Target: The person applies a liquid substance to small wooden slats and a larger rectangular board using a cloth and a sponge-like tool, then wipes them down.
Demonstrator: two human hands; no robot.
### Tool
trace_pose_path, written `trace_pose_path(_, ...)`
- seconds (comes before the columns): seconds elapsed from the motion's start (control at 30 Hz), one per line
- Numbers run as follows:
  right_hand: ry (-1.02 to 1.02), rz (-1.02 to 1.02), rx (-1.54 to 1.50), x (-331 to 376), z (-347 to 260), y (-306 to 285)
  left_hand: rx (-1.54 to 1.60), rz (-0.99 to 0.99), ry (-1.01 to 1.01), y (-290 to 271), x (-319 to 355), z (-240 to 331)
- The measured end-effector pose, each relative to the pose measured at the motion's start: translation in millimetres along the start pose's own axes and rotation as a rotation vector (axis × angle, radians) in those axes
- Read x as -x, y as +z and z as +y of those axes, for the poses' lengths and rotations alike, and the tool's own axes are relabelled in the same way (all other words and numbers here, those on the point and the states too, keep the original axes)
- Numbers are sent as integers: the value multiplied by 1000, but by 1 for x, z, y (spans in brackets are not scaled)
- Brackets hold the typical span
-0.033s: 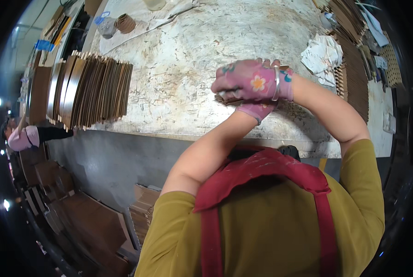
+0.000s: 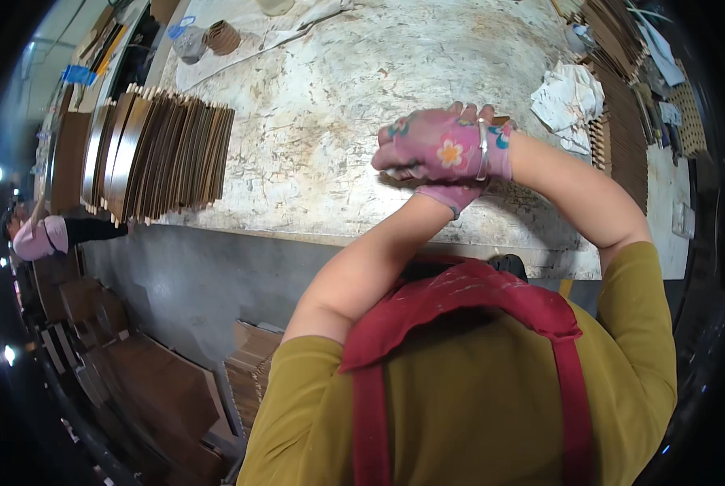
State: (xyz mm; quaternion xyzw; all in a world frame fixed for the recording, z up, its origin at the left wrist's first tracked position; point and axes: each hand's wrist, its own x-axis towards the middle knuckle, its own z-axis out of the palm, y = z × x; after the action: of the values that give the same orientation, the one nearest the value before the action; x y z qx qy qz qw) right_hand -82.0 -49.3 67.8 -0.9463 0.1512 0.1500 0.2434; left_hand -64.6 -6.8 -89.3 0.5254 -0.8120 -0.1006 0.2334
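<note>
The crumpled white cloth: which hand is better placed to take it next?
Probably the right hand: it lies uppermost and reaches in from the side of the cloth. The left hand is mostly hidden beneath it.

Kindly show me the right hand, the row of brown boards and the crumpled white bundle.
Right hand (image 2: 442,146): head view, on its gloved back.
Row of brown boards (image 2: 166,154): head view, near its middle.
Crumpled white bundle (image 2: 567,99): head view, its upper middle.
</note>
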Motion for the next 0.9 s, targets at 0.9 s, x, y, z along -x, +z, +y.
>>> trace_pose_path(0.9, 15, 865, -213, 18, 77, -5, -39, -181, 55, -53, -26, 7)
